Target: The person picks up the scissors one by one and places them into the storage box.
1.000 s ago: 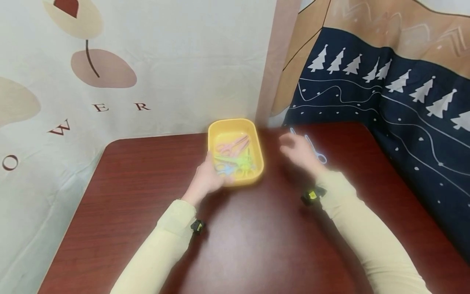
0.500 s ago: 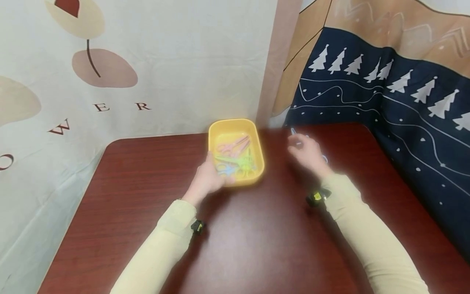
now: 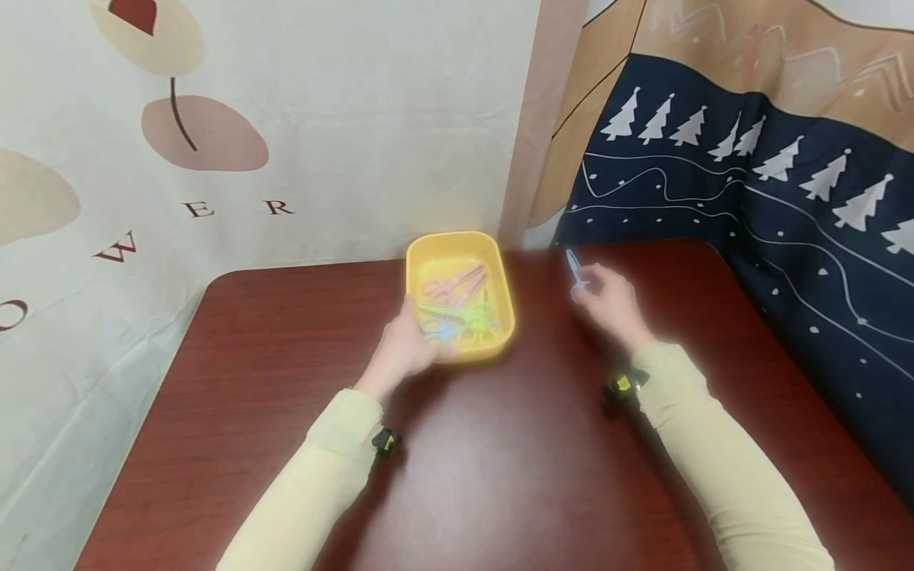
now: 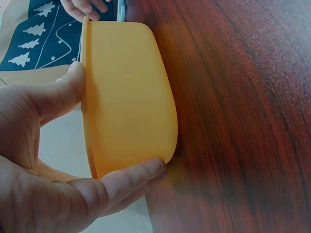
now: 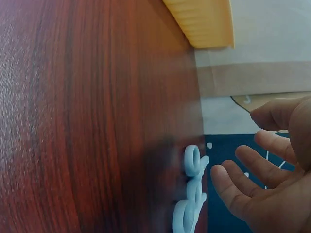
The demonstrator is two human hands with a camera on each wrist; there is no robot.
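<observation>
My left hand (image 3: 401, 347) grips the left near side of a yellow plastic tray (image 3: 505, 293). In the left wrist view its thumb lies at the rim and its fingers lie along the end wall (image 4: 129, 97). Pink scissors (image 3: 457, 283), green scissors (image 3: 474, 312) and blue ones (image 3: 437, 327) lie inside the tray. My right hand (image 3: 612, 305) hovers over light blue scissors (image 3: 574, 266) at the table's back right and hides part of them. From the right wrist, its loosely bent fingers show apart from the scissors' finger loops (image 5: 193, 161), holding nothing.
The dark red wooden table (image 3: 514, 460) has its back edge against a pale printed cloth (image 3: 343, 159). A navy cloth with white trees (image 3: 664, 182) hangs along the right side.
My right hand has moved a little to the right, uncovering the left part of the light blue scissors and covering their right part. The left hand and tray stay in place.
</observation>
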